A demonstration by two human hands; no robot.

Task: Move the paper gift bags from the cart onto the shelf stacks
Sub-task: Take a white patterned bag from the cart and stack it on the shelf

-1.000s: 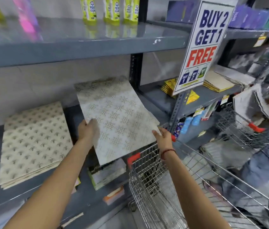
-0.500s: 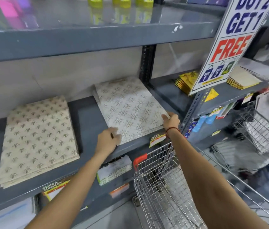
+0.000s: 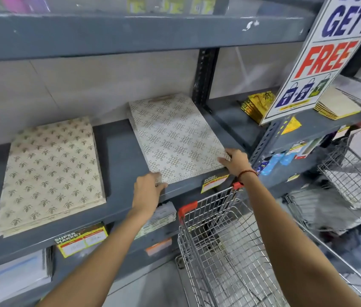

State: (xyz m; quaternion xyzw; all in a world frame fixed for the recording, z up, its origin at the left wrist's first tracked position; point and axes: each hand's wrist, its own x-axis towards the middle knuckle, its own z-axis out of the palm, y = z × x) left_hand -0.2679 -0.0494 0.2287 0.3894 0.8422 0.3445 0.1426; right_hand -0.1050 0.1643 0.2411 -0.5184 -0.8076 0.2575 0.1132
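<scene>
A white gift bag (image 3: 175,138) with a knot pattern lies flat on the grey shelf (image 3: 117,156), right of centre. My left hand (image 3: 147,191) rests on its near left corner. My right hand (image 3: 236,161) grips its near right corner. A stack of cream gift bags (image 3: 51,171) with a leaf pattern lies on the same shelf to the left. The wire cart (image 3: 226,247) stands below my arms; I see no bags in its visible part.
A steel upright (image 3: 204,74) divides the shelf bays. A "Buy 2 Get 1 Free" sign (image 3: 321,63) hangs at the right. Yellow bags (image 3: 257,104) and a tan stack (image 3: 336,104) lie on the right bay. Another wire basket (image 3: 352,173) sits far right.
The white bag came down from mid-air onto the shelf. Both hands followed it and now sit at its near corners. The view has moved closer to the shelf.
</scene>
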